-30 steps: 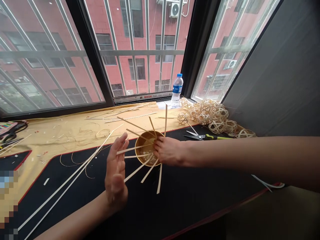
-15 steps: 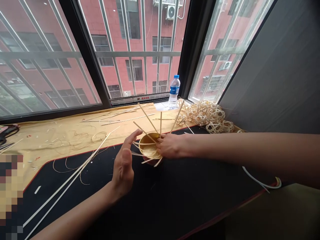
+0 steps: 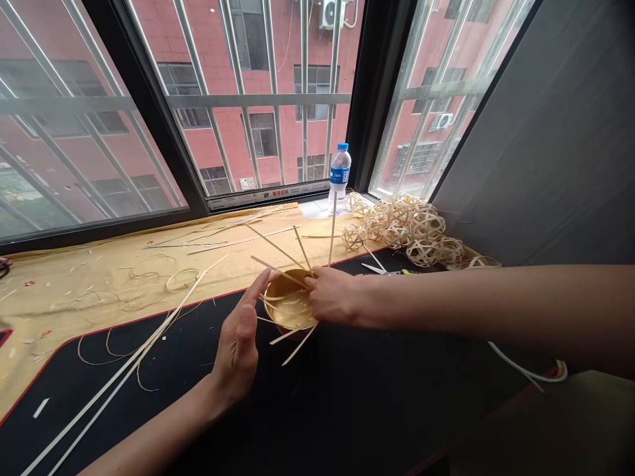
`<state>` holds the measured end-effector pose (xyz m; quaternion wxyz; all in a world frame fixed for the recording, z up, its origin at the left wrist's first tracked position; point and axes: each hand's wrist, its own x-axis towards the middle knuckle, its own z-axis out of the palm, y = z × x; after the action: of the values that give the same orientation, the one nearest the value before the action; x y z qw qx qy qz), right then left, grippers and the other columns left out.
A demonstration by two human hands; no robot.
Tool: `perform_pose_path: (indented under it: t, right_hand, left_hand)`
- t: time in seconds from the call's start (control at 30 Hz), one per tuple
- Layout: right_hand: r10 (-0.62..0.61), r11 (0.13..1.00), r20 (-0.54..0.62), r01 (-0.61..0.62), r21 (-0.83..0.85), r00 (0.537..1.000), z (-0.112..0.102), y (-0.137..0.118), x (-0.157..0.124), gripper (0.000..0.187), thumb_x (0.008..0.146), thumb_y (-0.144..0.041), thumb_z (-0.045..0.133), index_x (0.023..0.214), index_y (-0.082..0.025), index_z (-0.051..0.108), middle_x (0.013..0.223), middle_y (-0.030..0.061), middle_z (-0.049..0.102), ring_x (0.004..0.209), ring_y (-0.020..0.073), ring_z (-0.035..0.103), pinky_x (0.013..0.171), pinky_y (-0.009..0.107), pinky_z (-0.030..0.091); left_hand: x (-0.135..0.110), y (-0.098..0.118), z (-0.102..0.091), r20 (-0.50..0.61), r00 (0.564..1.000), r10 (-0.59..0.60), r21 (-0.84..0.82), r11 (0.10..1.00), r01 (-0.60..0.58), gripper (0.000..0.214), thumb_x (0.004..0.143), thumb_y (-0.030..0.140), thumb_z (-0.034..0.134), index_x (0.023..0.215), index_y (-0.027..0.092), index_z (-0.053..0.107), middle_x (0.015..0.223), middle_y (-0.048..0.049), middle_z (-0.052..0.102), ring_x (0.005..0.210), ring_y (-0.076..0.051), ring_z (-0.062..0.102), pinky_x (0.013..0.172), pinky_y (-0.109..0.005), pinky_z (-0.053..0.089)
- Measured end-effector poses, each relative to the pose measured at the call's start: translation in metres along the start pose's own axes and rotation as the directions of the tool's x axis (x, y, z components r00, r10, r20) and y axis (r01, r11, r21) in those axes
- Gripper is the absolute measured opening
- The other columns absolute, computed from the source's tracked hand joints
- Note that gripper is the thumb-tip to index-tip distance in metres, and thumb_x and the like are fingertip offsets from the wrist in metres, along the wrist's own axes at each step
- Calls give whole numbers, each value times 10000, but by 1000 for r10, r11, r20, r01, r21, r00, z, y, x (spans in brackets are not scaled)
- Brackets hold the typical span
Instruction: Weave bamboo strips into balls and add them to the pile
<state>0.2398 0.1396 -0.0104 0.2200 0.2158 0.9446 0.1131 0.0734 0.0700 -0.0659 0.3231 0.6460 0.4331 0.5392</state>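
A small golden bowl (image 3: 278, 285) stands on the black mat (image 3: 347, 396), with several thin bamboo strips (image 3: 278, 250) sticking out of it in a fan. My right hand (image 3: 331, 295) reaches in from the right and presses its fingers down on the strips at the bowl's far rim. My left hand (image 3: 241, 340) stands on edge to the left of the bowl, fingers stretched out together, fingertips touching the bowl's left rim and the strips there. It holds nothing.
Long loose strips (image 3: 124, 370) lie across the mat's left part. Woven bamboo balls (image 3: 411, 231) are piled at the right by the window. A water bottle (image 3: 339, 177) stands on the sill. Scissors (image 3: 381, 269) lie behind my right wrist. A white cable (image 3: 526, 370) lies at the right.
The strips were pushed down into the bowl and now stand more upright. My left hand moved right until its fingertips reached the bowl. The view shifted slightly.
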Motion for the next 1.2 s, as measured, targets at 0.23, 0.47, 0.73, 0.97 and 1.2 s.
perform_pose_path:
  t: [0.23,0.47,0.73,0.97,1.2]
  right_hand:
    - [-48,996,159,59,-62,986,-18,-3,-5,132,733,-57,644,721,-185,671,842,56,712,848,209,622,614,311,404]
    - [-34,991,166,55,-120,986,-19,-7,-4,78,707,-117,666,677,-189,659,781,87,692,856,300,615,705,427,441]
    - [-53,961,168,96,-258,984,-24,-22,4,155,653,-240,722,805,-221,698,886,122,680,987,419,562,947,679,315]
    - [2,975,175,37,-218,985,-32,-31,7,153,612,-195,746,749,-238,695,789,104,648,1094,433,504,978,655,300]
    - [12,942,289,86,-324,957,-48,-38,13,205,664,-273,710,858,-208,727,897,155,661,1147,492,457,901,697,287]
  left_hand:
    - [1,-2,1,97,994,60,133,989,-72,494,980,460,231,1319,255,525,1378,12,538,1324,-171,426,1097,-296,354]
    - [-3,-6,-5,79,996,40,59,997,-45,503,976,456,232,1306,240,544,1362,-19,554,1314,-217,438,1116,-371,336]
    - [-19,-19,-16,34,993,109,83,990,-111,474,984,403,234,1354,255,491,1387,-31,527,1315,-223,434,1133,-393,311]
    - [-20,-23,-15,41,985,166,115,979,-170,475,988,395,225,1370,255,469,1404,-24,511,1324,-193,426,1135,-334,311]
    - [-23,-25,-21,23,985,173,157,972,-174,486,981,390,236,1362,219,484,1389,-45,526,1307,-212,450,1121,-359,340]
